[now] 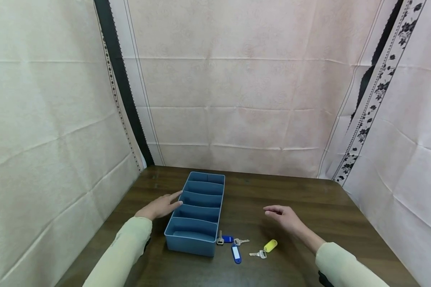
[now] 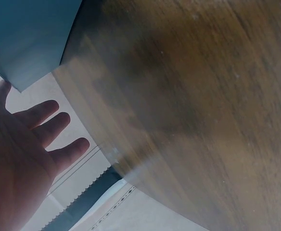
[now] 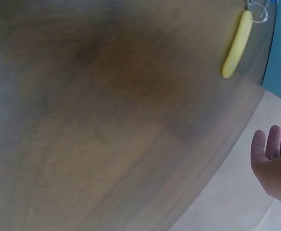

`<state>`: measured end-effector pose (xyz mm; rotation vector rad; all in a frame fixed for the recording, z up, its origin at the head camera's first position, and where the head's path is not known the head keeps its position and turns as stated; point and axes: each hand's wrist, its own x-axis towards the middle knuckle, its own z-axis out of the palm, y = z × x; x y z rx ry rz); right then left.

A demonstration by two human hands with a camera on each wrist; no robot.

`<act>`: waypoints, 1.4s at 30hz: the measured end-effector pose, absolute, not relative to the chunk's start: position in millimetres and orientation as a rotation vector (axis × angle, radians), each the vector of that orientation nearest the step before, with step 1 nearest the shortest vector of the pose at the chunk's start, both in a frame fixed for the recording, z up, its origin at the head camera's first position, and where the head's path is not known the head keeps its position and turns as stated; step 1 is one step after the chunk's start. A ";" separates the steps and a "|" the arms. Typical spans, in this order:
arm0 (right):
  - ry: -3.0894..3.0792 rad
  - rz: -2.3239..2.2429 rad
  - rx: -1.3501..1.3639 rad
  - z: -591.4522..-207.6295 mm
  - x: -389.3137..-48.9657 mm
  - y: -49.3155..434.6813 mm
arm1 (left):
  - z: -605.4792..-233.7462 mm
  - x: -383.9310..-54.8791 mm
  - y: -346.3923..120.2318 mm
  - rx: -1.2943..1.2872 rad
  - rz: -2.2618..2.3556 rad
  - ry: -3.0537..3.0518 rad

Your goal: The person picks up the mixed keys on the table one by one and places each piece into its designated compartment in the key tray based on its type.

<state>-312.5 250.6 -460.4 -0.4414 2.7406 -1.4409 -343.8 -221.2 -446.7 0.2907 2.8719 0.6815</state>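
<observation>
Left of center, low in the head view, sat the blue divided box (image 1: 190, 244) on the table (image 1: 355, 223). Looked like thin plastic: light, fairly stiff, smooth, so likely to skid if nudged. Best hold: pinch the rim on a long side, or span both long walls.

Left hand (image 1: 162, 206) was at the box's left rim, index tip and thumb up against it; fingers (image 2: 51, 131) spread apart, clamped on nothing.

Off the box's lower right corner lay two blue tags, one flat toward the bottom of the frame (image 1: 236, 254), one higher (image 1: 228, 239), with two keys (image 1: 220, 240) (image 1: 241, 241) beside them. Farther right: yellow tag (image 1: 271, 245) on a third key (image 1: 259, 254). Judged light, hard, not fragile; flat keys would be awkward to lift. Tag edges were the better pinch, yellow one looking chunky in the right wrist view.

Right hand (image 1: 284, 217) hung above and right of the yellow tag, fingers close together, nothing held.

Pale cloth (image 1: 244, 87) filled the upper frame.
</observation>
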 end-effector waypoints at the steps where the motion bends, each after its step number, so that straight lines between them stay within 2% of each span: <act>1: 2.737 -1.431 -0.448 -461.4 -311.1 251.6 | -446.5 -343.8 -220.9 0.290 0.680 2.873; 16: 2.677 -1.371 -0.566 -478.5 -290.7 259.8 | -447.5 -342.8 -222.0 0.289 0.667 2.876; 30: 2.704 -1.215 -0.944 -499.1 -275.0 264.4 | -445.7 -342.9 -222.4 0.280 0.667 2.876; 42: 2.775 -1.109 -0.988 -508.8 -271.2 260.8 | -444.3 -341.5 -218.8 0.286 0.669 2.876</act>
